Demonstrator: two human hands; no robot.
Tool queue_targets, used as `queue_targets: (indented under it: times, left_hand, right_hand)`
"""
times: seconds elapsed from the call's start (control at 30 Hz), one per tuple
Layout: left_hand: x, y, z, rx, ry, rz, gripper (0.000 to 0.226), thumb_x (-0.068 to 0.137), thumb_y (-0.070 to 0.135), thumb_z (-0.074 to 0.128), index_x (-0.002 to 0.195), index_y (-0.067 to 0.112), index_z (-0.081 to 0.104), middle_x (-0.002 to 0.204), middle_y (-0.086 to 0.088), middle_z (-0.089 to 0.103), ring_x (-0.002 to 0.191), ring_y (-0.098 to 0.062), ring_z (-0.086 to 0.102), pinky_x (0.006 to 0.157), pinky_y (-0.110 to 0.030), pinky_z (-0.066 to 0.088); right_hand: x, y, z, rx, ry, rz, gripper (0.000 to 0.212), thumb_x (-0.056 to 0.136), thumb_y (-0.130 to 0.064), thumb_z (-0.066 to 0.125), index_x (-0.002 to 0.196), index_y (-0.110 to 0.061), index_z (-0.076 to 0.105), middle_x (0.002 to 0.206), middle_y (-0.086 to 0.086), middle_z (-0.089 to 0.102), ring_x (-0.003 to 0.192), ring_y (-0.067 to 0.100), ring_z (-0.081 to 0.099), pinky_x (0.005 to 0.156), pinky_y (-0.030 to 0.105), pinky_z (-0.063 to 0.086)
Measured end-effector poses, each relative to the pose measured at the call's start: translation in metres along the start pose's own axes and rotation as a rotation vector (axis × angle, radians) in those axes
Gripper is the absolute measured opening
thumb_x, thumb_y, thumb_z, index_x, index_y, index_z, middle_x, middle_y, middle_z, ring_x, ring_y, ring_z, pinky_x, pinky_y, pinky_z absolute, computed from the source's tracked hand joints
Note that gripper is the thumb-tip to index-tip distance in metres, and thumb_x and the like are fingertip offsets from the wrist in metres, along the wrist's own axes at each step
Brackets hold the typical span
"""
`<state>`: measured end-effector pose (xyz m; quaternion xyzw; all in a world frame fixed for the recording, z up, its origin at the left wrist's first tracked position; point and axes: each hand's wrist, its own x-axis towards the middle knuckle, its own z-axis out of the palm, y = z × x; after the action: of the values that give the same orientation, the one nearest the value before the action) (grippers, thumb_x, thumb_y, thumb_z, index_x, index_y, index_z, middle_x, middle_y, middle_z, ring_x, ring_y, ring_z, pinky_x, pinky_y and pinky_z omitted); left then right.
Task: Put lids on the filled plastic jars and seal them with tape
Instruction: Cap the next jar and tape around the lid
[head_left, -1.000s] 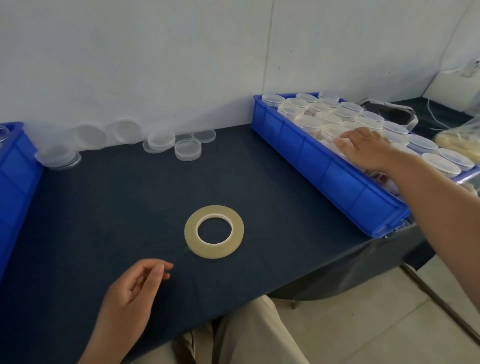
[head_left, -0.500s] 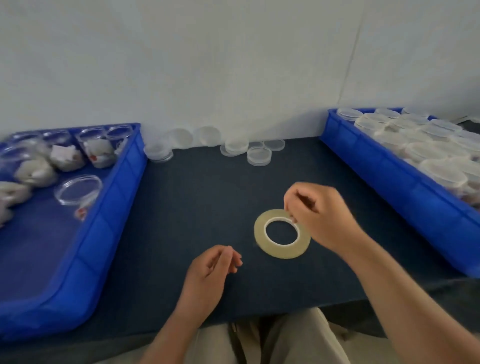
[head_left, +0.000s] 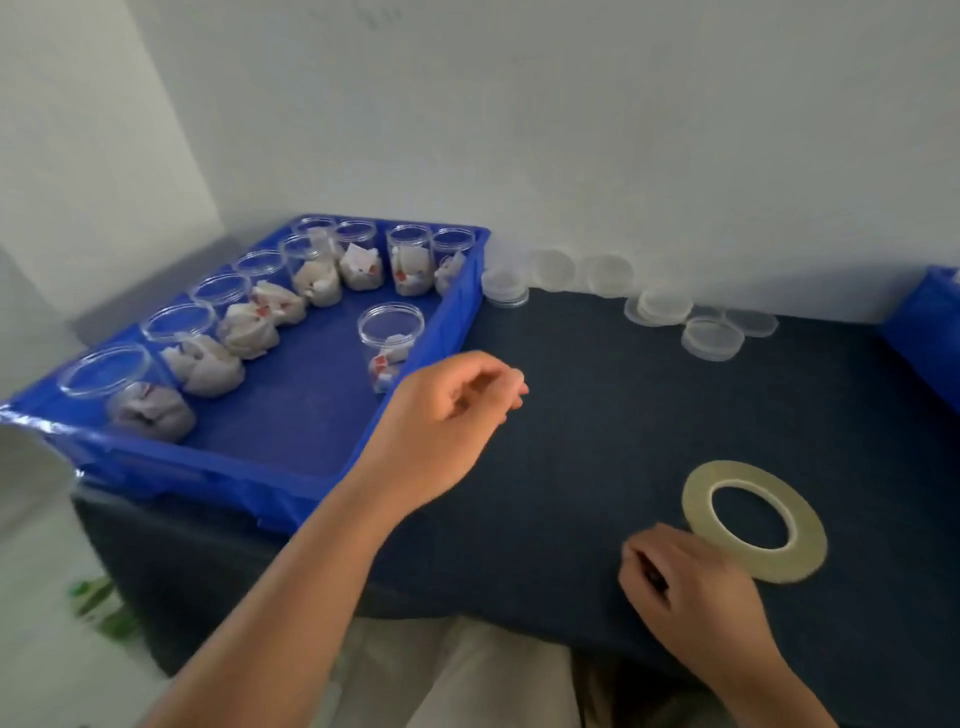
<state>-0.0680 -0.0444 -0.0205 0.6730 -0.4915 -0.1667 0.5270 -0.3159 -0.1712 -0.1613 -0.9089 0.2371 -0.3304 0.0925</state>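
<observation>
At 5 o'clock, nearest the body, the right hand (head_left: 696, 592) is rested on the dark blue table (head_left: 597, 415) with its fingers clenched under into a loose fist; nothing is seen in it. Its knuckles are set just beside the near-left edge of a roll of tape (head_left: 753, 470), a flat, pale yellowish, translucent ring with a wide hole, laid flat at 4 o'clock. Towards the centre, the left hand (head_left: 441, 431) is held out with fingers loosely curled and released, nothing grasped, beside the right wall of a blue tray (head_left: 218, 467) at 10 o'clock. Clear, round, lidless jars (head_left: 244, 317) filled with white bundles marked red are lined along the tray's left and far sides, and one such jar (head_left: 390, 338) is stood apart near the right wall. Clear round lids (head_left: 711, 338) are scattered and stacked at 1 o'clock by the white wall (head_left: 623, 156). Another blue tray (head_left: 930, 332) is cut off at 3 o'clock.
</observation>
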Motion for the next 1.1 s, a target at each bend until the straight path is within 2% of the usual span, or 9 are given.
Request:
queue_targets:
  times: [0.13,0.27,0.37,0.47,0.57,0.77,0.9,1.0,1.1]
  left_hand:
    - [0.059,-0.031,-0.07,0.564,0.119,-0.121,0.025,0.103,0.028,0.05,0.114,0.043,0.068,0.12,0.016,0.071,0.108,-0.012,0.069,0.092,-0.041,0.055]
    - [0.11,-0.076,-0.102,1.163,-0.215,-0.407,0.063,0.1,0.028,0.063,0.159,0.03,0.04,0.16,-0.012,0.037,0.139,-0.039,0.046,0.108,-0.051,0.045]
    - [0.119,-0.099,-0.096,1.035,-0.258,-0.405,0.045,0.099,0.032,0.066,0.142,0.023,0.058,0.148,-0.012,0.038,0.116,-0.035,0.058,0.098,-0.048,0.05]
    - [0.119,-0.104,-0.088,0.95,-0.086,-0.308,0.017,0.098,0.03,0.07,0.105,0.015,0.074,0.125,-0.012,0.058,0.09,-0.03,0.065,0.083,-0.047,0.056]
    - [0.115,-0.091,-0.091,0.91,0.072,-0.208,0.028,0.095,0.032,0.075,0.083,0.007,0.076,0.093,-0.012,0.071,0.077,-0.03,0.069,0.063,-0.046,0.056]
    - [0.096,-0.02,-0.092,0.725,0.336,0.232,0.029,0.084,0.046,0.08,0.086,0.027,0.058,0.15,-0.001,0.049,0.126,-0.022,0.059,0.09,-0.038,0.045]
    - [0.078,0.022,-0.065,0.557,0.081,0.309,0.034,0.077,0.067,0.072,0.082,0.036,0.058,0.154,0.014,0.044,0.127,-0.005,0.057,0.1,-0.034,0.05]
    - [0.058,0.025,-0.022,0.487,-0.198,0.272,0.028,0.079,0.063,0.074,0.081,0.039,0.059,0.154,0.018,0.043,0.125,0.011,0.052,0.104,-0.02,0.047]
    - [0.034,0.008,0.03,0.479,-0.382,0.206,0.029,0.083,0.057,0.079,0.082,0.038,0.057,0.158,0.024,0.038,0.124,0.002,0.058,0.105,-0.037,0.05]
  right_hand:
    - [0.004,-0.004,0.001,0.0,0.037,-0.031,0.022,0.091,-0.013,0.068,0.071,-0.019,0.066,0.066,-0.019,0.047,0.053,0.0,0.042,0.051,0.017,0.037]
    - [0.007,-0.005,0.001,0.017,0.066,-0.029,0.03,0.094,-0.028,0.053,0.07,-0.017,0.066,0.067,-0.021,0.041,0.053,0.0,0.039,0.056,0.018,0.036]
    - [0.005,-0.004,0.002,0.017,0.067,-0.019,0.031,0.095,-0.029,0.053,0.07,-0.017,0.066,0.064,-0.018,0.045,0.052,0.001,0.04,0.051,0.019,0.036]
    - [0.005,-0.004,0.002,0.006,0.054,0.001,0.028,0.096,-0.025,0.058,0.069,-0.018,0.064,0.062,-0.016,0.046,0.051,0.001,0.041,0.048,0.018,0.034]
    - [0.004,-0.002,0.002,-0.002,0.03,0.005,0.03,0.086,-0.006,0.077,0.065,-0.018,0.058,0.06,-0.014,0.044,0.049,0.004,0.041,0.044,0.024,0.036]
    - [0.004,-0.001,0.001,0.007,0.015,0.083,0.026,0.08,-0.001,0.083,0.071,-0.018,0.065,0.065,-0.015,0.053,0.053,0.006,0.049,0.047,0.024,0.042]
    - [0.005,-0.002,-0.003,0.049,0.02,0.142,0.008,0.096,-0.028,0.076,0.097,-0.021,0.071,0.09,-0.02,0.063,0.075,0.0,0.061,0.063,0.013,0.047]
    - [0.006,-0.003,-0.006,0.084,-0.019,0.277,0.051,0.094,-0.058,0.065,0.13,-0.023,0.062,0.12,-0.019,0.062,0.107,-0.002,0.06,0.087,0.013,0.045]
    - [0.004,-0.004,-0.007,0.128,-0.008,0.356,0.09,0.081,-0.073,0.065,0.153,-0.025,0.041,0.146,-0.013,0.054,0.131,0.005,0.052,0.102,0.027,0.046]
